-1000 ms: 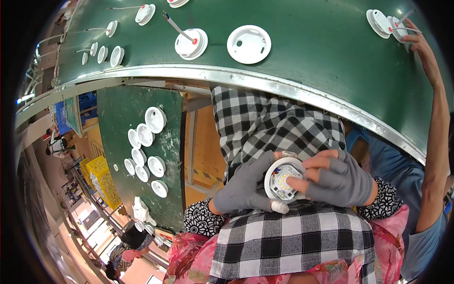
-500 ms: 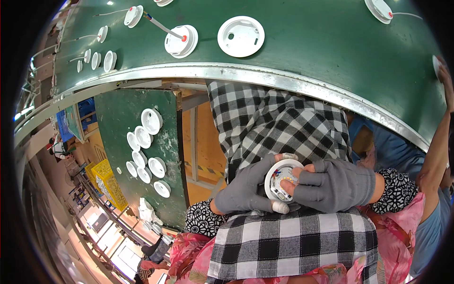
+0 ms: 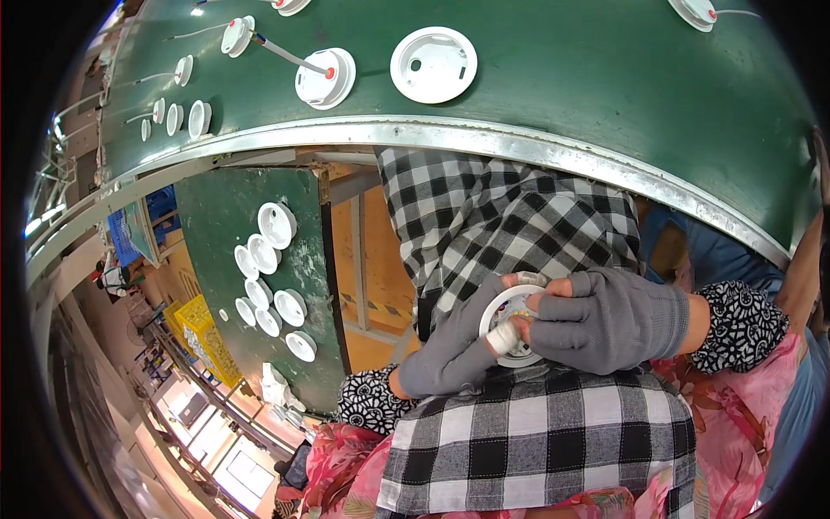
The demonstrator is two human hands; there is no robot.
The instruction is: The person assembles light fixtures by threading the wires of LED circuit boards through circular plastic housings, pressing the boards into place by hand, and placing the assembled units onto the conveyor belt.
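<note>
A white round lamp housing (image 3: 492,322) sits just above my checked-cloth lap, with a pale round circuit board (image 3: 516,308) inside it. My left hand (image 3: 456,344), in a grey fingerless glove, holds the housing from the left. Its taped thumb reaches over the rim into the housing, and a taped finger lies at the far rim. From the right comes my right hand (image 3: 596,324), gloved the same way. Its thumb and fingers are bent together over the board, close to my left thumb. Whatever lies between those right fingertips is hidden.
Ahead, a green workbench (image 3: 571,95) with a metal edge carries a white housing (image 3: 434,65) and a lamp base with a cable (image 3: 326,78). More bases stand far left. On a lower green board (image 3: 207,225) lie several white cups (image 3: 277,226). Another person's arm (image 3: 810,259) is at right.
My left thumb has moved from the near rim into the housing. My right fingers have drawn in closer to it. The other person's hand at the right edge has shifted and blurred.
</note>
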